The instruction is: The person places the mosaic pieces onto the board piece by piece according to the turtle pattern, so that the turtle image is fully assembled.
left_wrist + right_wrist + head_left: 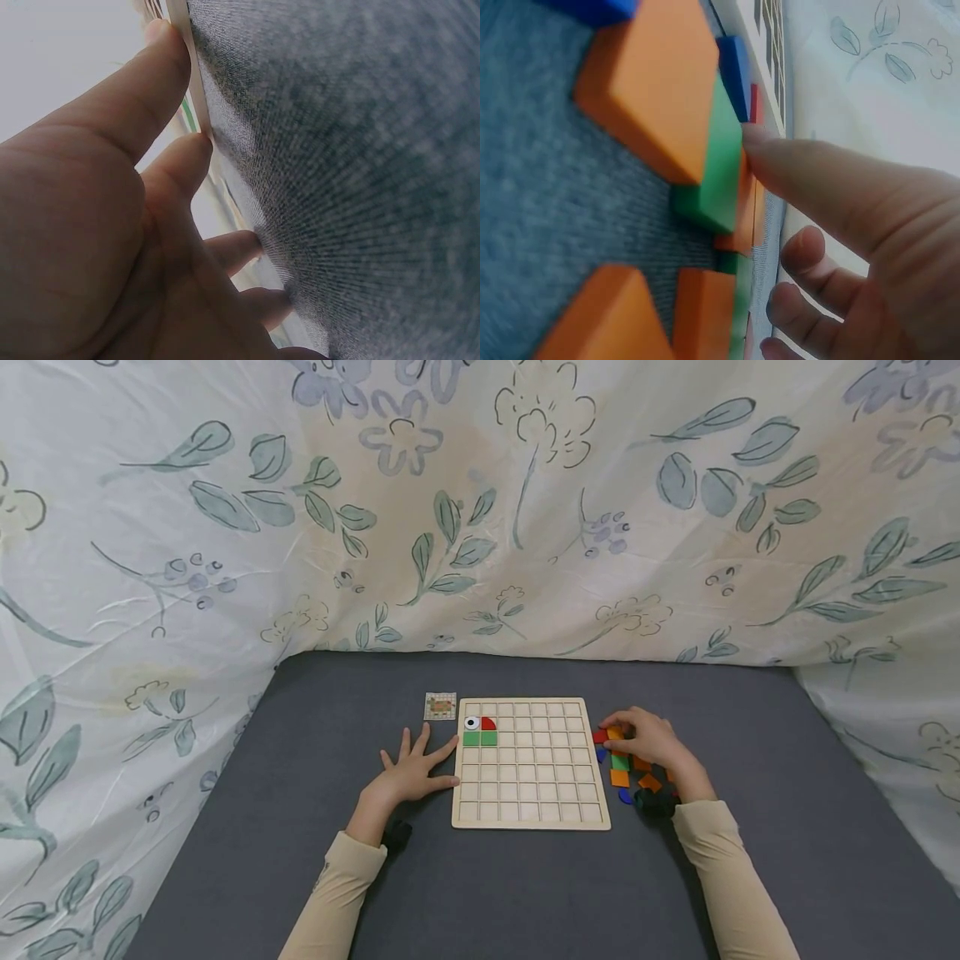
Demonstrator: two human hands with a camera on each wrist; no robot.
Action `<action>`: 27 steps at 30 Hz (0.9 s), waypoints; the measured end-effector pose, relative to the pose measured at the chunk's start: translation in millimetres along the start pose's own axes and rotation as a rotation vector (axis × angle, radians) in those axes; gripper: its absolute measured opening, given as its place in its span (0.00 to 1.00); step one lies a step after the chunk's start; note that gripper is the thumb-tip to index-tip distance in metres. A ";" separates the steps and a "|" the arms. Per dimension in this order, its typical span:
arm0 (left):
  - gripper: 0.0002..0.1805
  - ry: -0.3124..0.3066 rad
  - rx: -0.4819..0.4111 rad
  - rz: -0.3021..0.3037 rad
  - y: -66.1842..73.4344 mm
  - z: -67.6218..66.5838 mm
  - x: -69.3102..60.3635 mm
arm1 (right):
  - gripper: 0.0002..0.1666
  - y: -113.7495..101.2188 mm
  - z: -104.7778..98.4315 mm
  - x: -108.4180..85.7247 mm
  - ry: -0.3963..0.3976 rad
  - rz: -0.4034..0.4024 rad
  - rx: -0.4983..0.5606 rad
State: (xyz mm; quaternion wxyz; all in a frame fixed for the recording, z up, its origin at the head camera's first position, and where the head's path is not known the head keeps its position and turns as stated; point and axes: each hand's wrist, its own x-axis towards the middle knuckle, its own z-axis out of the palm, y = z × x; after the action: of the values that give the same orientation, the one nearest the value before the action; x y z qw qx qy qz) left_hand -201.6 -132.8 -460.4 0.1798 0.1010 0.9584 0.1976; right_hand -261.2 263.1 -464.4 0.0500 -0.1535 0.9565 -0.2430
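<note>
A pale wooden grid board (532, 774) lies on the dark cloth. Its upper-left cells hold a white round eye piece (472, 723), a red rounded piece (488, 724) and two green squares (480, 738). My left hand (408, 774) spreads its fingers at the board's left side, thumb and index tips touching the edge. Right of the board, my right hand (648, 739) reaches over loose blocks, thumb and index at either side of a red block (599, 737) and an orange block (615, 732). Whether they pinch one is unclear; the right wrist view shows the thumb (817, 165) among the blocks.
Orange, green and blue blocks lie under and near the right hand, among them a green block (619, 762) and a blue piece (626, 796). A small patterned card (440, 706) lies beyond the left hand. Behind the table hangs a floral curtain (480, 527).
</note>
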 end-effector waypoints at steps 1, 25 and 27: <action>0.40 0.001 -0.001 0.001 0.1 -0.1 0.0 | 0.17 0.3 0.6 0.4 0.005 0.005 -0.003; 0.40 0.001 -0.001 -0.006 4.4 -3.1 -0.7 | 0.18 -14.9 -5.7 3.1 0.086 -0.020 -0.077; 0.40 0.000 -0.001 -0.005 4.4 -3.3 -1.1 | 0.18 -18.2 -4.2 4.9 0.092 -0.025 -0.081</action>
State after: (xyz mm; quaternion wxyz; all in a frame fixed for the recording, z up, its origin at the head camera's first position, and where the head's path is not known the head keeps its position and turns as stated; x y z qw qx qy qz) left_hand -201.3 -130.3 -455.4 0.1803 0.0985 0.9585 0.1979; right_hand -261.6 248.3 -452.2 -0.0033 -0.1560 0.9648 -0.2117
